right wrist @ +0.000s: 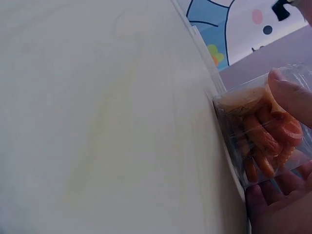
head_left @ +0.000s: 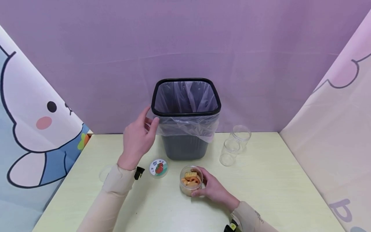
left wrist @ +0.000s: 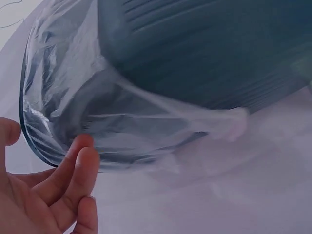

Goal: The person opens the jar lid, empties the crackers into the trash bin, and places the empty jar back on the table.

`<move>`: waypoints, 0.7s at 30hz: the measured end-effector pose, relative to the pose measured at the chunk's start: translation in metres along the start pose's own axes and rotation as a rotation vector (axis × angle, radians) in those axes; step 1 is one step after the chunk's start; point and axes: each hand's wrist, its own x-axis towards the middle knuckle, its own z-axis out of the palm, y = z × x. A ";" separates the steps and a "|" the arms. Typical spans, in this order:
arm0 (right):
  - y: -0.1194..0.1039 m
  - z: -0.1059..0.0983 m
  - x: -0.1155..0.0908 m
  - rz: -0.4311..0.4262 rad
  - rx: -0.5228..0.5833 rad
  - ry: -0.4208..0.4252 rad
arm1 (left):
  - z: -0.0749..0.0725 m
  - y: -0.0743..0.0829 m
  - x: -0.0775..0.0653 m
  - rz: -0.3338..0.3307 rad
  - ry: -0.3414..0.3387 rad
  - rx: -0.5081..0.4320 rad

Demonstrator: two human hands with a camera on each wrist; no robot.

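In the head view my left hand (head_left: 137,138) is raised at the left side of a grey trash bin (head_left: 185,146), fingers extended by its black rim (head_left: 185,114). Up close in the left wrist view, the fingers (left wrist: 83,165) are by the clear plastic bag (left wrist: 122,117) folded over the rim; whether they touch it I cannot tell. On the table, my right hand (head_left: 214,188) grips a clear plastic jar (head_left: 189,191) from its right side. Orange and yellow snacks (head_left: 191,178) fill part of the lidless jar, and the right wrist view shows the thumb (right wrist: 287,95) against its wall.
A round lid or container (head_left: 158,168) with a strawberry-like label sits left of the jar. Two clear empty jars, a front one (head_left: 229,154) and a back one (head_left: 241,133), stand right of the bin. A faint clear disc (head_left: 104,174) lies near the left sleeve. A purple curtain (head_left: 185,38) hangs behind.
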 end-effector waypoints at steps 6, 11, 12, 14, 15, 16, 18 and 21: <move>-0.001 0.000 -0.001 -0.006 0.002 0.007 | -0.001 0.011 0.019 0.009 -0.026 0.113; -0.002 0.000 -0.002 -0.006 0.007 0.010 | -0.004 0.018 0.033 -0.123 -0.201 0.136; -0.002 -0.001 -0.002 -0.005 0.008 0.011 | -0.005 0.019 0.036 -0.151 -0.240 0.134; -0.002 -0.001 -0.002 -0.003 0.008 0.013 | -0.006 0.020 0.042 -0.199 -0.306 0.125; -0.002 -0.001 -0.002 -0.002 0.009 0.013 | -0.006 0.020 0.044 -0.217 -0.334 0.117; -0.002 0.000 -0.002 -0.003 0.011 0.014 | -0.006 0.020 0.046 -0.232 -0.363 0.107; -0.002 0.000 -0.003 0.000 0.014 0.014 | -0.006 0.019 0.048 -0.260 -0.409 0.083; -0.003 0.001 -0.002 0.002 0.022 0.013 | -0.006 0.018 0.049 -0.298 -0.451 0.033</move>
